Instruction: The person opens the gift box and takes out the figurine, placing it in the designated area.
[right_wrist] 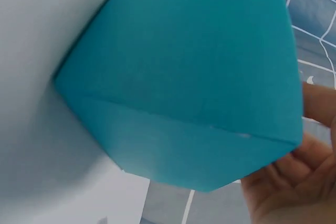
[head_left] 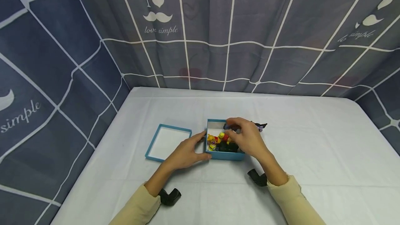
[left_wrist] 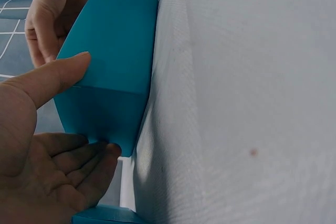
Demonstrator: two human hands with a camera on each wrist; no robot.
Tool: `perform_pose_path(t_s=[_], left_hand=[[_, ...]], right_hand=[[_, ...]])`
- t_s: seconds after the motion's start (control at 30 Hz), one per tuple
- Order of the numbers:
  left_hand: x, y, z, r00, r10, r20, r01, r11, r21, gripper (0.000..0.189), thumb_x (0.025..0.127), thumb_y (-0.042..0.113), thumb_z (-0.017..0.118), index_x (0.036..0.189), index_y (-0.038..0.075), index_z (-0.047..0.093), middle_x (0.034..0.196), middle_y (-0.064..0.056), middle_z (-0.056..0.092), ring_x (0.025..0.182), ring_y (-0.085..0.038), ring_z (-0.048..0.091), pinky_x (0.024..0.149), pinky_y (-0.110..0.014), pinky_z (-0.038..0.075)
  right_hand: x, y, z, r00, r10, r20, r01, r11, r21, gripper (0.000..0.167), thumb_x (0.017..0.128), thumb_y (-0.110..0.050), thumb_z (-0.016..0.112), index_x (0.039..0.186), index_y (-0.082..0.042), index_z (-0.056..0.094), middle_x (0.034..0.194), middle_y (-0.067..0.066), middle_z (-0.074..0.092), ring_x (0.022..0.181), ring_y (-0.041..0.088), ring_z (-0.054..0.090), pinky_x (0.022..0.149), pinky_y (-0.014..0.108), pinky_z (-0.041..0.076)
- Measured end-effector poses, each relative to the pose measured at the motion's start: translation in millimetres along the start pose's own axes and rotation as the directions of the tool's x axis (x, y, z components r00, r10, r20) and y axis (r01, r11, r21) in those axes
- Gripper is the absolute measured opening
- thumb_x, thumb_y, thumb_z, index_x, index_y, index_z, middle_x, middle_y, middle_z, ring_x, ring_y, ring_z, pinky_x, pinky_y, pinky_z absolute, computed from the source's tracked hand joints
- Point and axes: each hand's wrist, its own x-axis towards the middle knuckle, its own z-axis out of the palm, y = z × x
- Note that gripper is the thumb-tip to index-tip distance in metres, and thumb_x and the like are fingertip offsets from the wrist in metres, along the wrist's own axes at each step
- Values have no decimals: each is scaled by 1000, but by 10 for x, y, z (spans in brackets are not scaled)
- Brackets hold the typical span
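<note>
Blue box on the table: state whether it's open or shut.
Open: the head view shows the box uncovered, with colourful figures inside.

We count one left hand point(head_left: 186, 152), one right hand point(head_left: 247, 137), one box point(head_left: 226, 156), one lid point(head_left: 170, 142) and one table point(head_left: 315, 141). We see two sleeves point(head_left: 137, 205), two wrist mounts point(head_left: 170, 197), three printed moustaches point(head_left: 157, 17) and two printed hearts point(head_left: 158, 1). Of toys point(head_left: 213, 145), we make out at least three in the box; fingers hide the full number.
</note>
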Motion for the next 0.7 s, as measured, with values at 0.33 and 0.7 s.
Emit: perform_pose_path(t_s=[0.33,0.7], left_hand=[[23,0,17,1000,-1,12,1,1000,2,88,85,35,79,154,5,33,154,-13,36,140,-28,35,112,-46,32],[17,-10,12,1000,3,5,-3,1000,12,87,85,33,79,153,4,33,154,-14,37,140,-30,37,112,-47,32]], right_hand=[[-17,3,51,998,-6,-61,13,992,126,27,89,-6,73,115,1,69,107,15,69,92,21,65,76,37,55],[-16,24,3,997,48,-60,-51,998,-48,42,86,-9,77,124,5,64,123,18,63,107,33,61,88,51,50]])
